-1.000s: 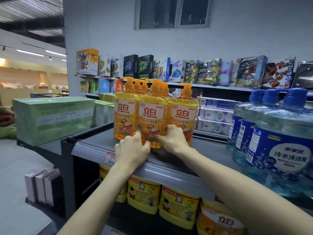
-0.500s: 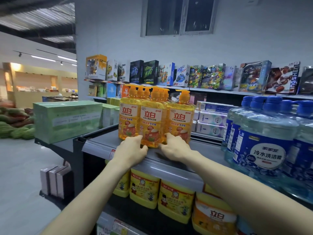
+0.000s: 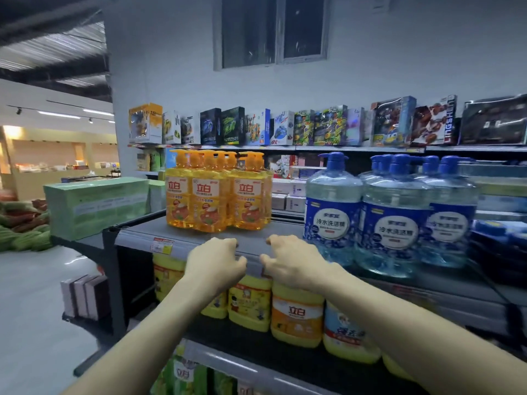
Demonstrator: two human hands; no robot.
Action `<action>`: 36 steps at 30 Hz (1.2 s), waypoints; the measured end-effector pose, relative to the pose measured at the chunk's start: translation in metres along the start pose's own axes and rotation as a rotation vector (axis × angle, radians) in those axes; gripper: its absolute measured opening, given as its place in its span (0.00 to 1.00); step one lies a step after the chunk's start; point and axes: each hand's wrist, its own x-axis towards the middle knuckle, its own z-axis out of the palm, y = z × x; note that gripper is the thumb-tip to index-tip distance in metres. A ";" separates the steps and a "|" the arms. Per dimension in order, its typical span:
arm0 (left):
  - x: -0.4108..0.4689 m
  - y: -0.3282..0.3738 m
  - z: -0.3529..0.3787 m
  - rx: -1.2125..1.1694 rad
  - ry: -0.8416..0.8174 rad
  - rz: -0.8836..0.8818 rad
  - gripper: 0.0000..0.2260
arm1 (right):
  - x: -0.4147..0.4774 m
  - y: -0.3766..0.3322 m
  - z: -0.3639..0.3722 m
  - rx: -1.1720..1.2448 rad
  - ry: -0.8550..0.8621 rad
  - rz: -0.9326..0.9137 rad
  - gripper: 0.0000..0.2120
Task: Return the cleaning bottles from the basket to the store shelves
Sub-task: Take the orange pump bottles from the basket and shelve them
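Observation:
Several yellow pump bottles (image 3: 214, 195) with orange labels stand in a tight group on the grey top shelf (image 3: 285, 232). My left hand (image 3: 214, 265) and my right hand (image 3: 291, 263) hover at the shelf's front edge, a short way in front of the bottles and touching none of them. Both hands hold nothing and their fingers hang loosely curled. No basket is in view.
Large blue-capped clear bottles (image 3: 393, 220) stand to the right on the same shelf. Yellow and orange containers (image 3: 296, 315) fill the shelf below. A green box (image 3: 97, 206) sits left. Toy boxes (image 3: 328, 126) line the far shelf. Open floor lies to the left.
Both hands have let go of the yellow bottles and drawn back to the shelf's front edge. The bottles stay standing further back on the shelf. My view has pulled away.

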 end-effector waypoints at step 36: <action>-0.318 0.592 0.257 -0.066 -0.761 0.989 0.15 | -0.611 0.402 0.035 -0.086 -0.288 1.024 0.18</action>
